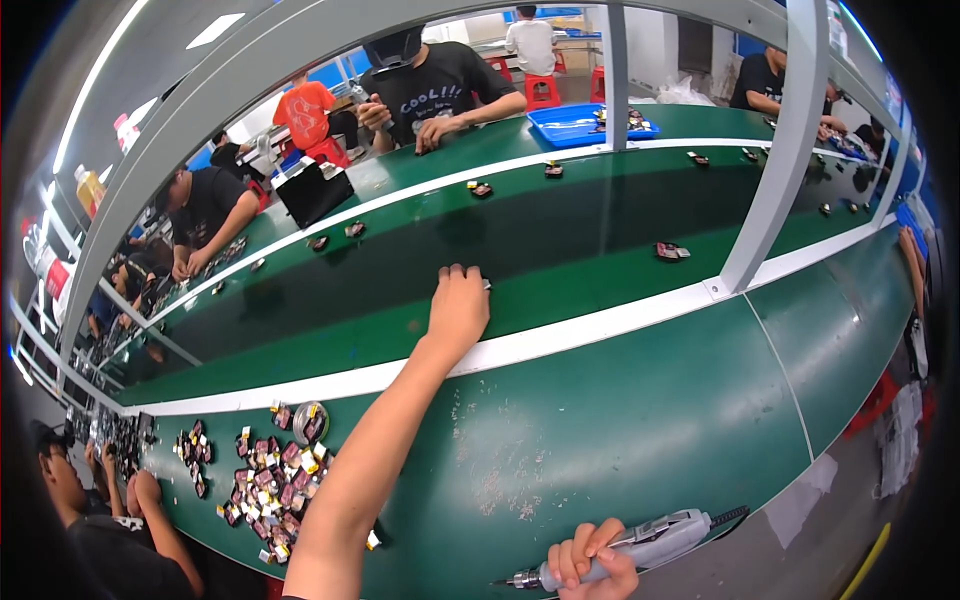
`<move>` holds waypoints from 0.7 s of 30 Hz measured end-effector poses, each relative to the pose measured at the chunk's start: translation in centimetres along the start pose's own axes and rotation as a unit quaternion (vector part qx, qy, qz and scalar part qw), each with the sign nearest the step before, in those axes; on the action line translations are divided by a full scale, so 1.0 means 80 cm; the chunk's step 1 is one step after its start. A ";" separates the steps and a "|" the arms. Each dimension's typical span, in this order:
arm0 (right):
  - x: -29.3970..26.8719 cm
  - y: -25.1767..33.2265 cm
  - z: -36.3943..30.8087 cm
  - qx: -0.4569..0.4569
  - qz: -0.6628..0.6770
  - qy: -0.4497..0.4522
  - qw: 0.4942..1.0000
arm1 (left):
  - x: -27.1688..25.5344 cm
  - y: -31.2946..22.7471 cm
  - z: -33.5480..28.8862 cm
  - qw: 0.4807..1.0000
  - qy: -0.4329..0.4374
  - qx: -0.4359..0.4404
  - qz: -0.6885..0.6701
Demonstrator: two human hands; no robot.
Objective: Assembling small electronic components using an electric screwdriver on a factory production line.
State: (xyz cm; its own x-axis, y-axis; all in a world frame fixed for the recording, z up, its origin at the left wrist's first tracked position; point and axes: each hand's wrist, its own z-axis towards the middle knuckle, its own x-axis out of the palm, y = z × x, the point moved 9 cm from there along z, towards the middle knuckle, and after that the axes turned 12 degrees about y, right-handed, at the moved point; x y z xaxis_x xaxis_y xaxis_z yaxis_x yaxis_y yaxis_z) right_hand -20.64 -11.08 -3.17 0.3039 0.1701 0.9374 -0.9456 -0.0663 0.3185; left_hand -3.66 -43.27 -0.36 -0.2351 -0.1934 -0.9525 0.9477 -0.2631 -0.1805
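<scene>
My left hand (459,306) reaches over the white rail onto the conveyor belt, its fingers curled downward. Beside its thumb side pokes out a bit of a small dark-and-silver part (487,285); the hand hides most of it. In my right hand (592,562), low at the front edge of the green workbench (640,400), is a grey electric screwdriver (660,539). Its bit points left and a black cord leaves its rear end. Left of my forearm lies a heap of small black-and-red parts with yellow and white labels (272,490).
A round clear container (311,423) stands by the heap. Similar parts sit spaced along the green belt (560,290). Grey frame posts (775,170) rise from the white rail (580,332). Across the belt a person (445,90) works near a blue tray (575,127); others sit around.
</scene>
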 end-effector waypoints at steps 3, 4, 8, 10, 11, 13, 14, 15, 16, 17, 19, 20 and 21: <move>0.000 0.001 -0.002 0.009 0.004 0.001 1.000 | -0.019 0.005 -0.013 0.997 0.032 0.054 -0.038; 0.000 0.002 -0.004 0.014 0.006 0.001 1.000 | -0.029 -0.002 -0.026 0.995 0.042 0.064 -0.065; -0.007 0.007 -0.003 0.023 0.004 -0.008 1.000 | -0.074 -0.063 -0.134 0.971 0.116 0.166 -0.124; -0.013 0.012 0.000 0.008 -0.059 0.008 0.998 | -0.089 -0.086 -0.216 0.959 0.159 0.197 -0.123; -0.016 0.009 0.000 0.022 -0.056 -0.009 0.998 | -0.094 -0.096 -0.257 0.951 0.177 0.211 -0.141; -0.009 0.012 0.002 0.003 -0.062 0.017 0.998 | -0.104 -0.116 -0.326 0.944 0.213 0.215 -0.131; -0.012 0.011 -0.001 0.017 -0.061 -0.002 0.998 | -0.104 -0.125 -0.352 0.943 0.225 0.215 -0.118; -0.006 0.011 0.001 0.015 -0.057 0.007 0.998 | -0.106 -0.128 -0.373 0.946 0.219 0.209 -0.116; -0.003 0.012 0.001 0.009 -0.055 0.017 0.998 | -0.105 -0.130 -0.387 0.948 0.210 0.209 -0.114; -0.004 0.008 -0.004 0.018 -0.057 0.007 0.998 | -0.106 -0.135 -0.402 0.952 0.191 0.230 -0.071; -0.002 0.003 -0.011 0.031 -0.052 0.016 0.998 | -0.102 -0.141 -0.415 0.954 0.186 0.210 -0.106; -0.001 -0.001 -0.017 0.036 -0.055 0.012 0.998 | -0.105 -0.143 -0.419 0.955 0.177 0.196 -0.134; 0.001 -0.006 -0.026 0.049 -0.053 0.013 0.997 | -0.107 -0.146 -0.417 0.957 0.166 0.197 -0.137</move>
State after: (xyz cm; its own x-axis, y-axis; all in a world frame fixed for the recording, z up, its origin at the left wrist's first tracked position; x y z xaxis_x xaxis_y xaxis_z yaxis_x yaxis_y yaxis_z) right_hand -20.36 -8.99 -3.54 0.3979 0.2069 0.8938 -0.8918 -0.1414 0.4298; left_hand -5.52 -6.98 1.74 -0.3200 0.2274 -0.9197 0.6904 -0.6089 -0.3907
